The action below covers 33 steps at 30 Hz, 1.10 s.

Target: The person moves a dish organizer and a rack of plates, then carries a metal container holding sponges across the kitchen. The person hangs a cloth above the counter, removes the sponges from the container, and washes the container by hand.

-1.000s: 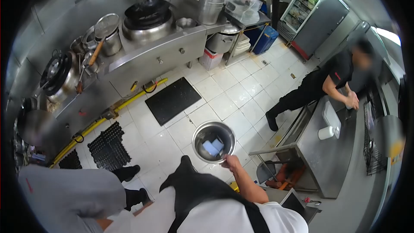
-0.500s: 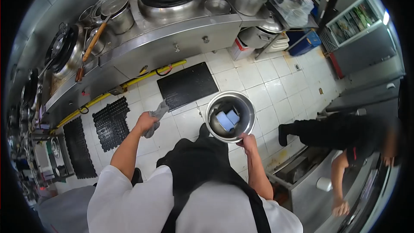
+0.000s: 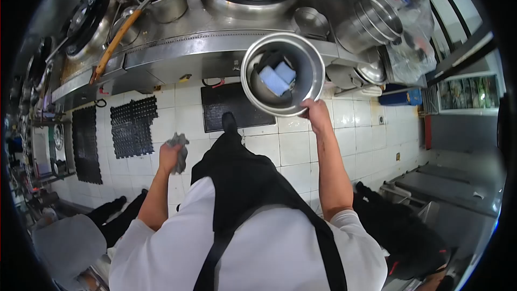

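My right hand [image 3: 316, 114] grips the rim of a round stainless steel pot [image 3: 311, 70], its fingers closed over the near right edge. Inside the pot lie blue-and-white folded cloths or packets [image 3: 276, 79], with something dark beside them; their exact kind I cannot make out. The pot is held out in front of me, over the front edge of the steel cooking counter as seen from above. My left hand [image 3: 170, 156], lower and to the left, is closed around a crumpled grey cloth [image 3: 179, 151] that hangs above the tiled floor.
Along the steel counter [image 3: 177, 54] stand a wok range [image 3: 247, 8], pots with strainers [image 3: 167, 5], a small metal bowl [image 3: 311, 21] and stacked steel pots [image 3: 371, 24]. Black mats [image 3: 134, 126] lie on the floor. One person [image 3: 70, 242] is at left, another [image 3: 401, 231] at right.
I have stepped towards the counter, and the pot has moved forward and up in view with my right hand. My left hand still holds the grey cloth, slightly further left.
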Each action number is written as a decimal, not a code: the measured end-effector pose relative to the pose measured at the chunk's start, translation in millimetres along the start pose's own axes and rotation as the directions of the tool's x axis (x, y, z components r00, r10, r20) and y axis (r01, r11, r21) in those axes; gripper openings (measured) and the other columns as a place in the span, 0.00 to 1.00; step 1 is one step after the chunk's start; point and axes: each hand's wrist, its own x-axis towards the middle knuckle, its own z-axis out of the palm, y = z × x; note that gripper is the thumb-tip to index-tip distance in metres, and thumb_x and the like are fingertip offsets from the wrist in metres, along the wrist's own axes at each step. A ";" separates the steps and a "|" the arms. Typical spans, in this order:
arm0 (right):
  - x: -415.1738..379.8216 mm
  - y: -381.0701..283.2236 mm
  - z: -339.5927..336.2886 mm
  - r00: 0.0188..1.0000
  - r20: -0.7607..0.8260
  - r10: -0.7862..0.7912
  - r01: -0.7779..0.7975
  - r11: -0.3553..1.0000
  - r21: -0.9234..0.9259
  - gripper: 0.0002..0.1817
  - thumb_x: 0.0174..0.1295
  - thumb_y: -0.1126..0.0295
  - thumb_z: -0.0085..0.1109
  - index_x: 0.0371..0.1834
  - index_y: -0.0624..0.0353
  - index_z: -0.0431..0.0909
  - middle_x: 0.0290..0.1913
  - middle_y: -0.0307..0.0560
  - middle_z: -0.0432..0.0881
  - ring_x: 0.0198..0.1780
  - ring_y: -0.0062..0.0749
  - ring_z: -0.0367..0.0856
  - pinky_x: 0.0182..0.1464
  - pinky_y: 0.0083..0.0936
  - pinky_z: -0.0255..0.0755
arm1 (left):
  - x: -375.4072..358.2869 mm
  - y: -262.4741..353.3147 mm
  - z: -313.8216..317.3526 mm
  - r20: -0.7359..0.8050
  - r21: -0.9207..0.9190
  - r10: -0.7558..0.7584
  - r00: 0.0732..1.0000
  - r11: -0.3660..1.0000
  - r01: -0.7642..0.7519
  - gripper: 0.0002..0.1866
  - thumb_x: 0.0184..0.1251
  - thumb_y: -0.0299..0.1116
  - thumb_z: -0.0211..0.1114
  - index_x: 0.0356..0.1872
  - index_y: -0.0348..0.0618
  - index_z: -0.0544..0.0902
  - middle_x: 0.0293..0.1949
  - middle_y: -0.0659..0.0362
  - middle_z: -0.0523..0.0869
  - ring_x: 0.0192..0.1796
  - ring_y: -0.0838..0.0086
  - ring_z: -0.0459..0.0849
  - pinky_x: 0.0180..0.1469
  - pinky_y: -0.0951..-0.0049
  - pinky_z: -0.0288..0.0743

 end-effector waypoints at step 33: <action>231.0 -180.7 165.6 0.713 0.637 0.294 0.001 0.907 -0.420 0.25 0.61 0.56 0.59 0.43 0.75 0.78 0.34 0.54 0.84 0.31 0.40 0.87 0.33 0.30 0.82 | 136.2 249.5 18.3 -0.707 -0.385 -0.111 0.698 0.888 -0.250 0.08 0.65 0.31 0.66 0.38 0.36 0.83 0.31 0.61 0.85 0.32 0.79 0.81 0.37 0.77 0.74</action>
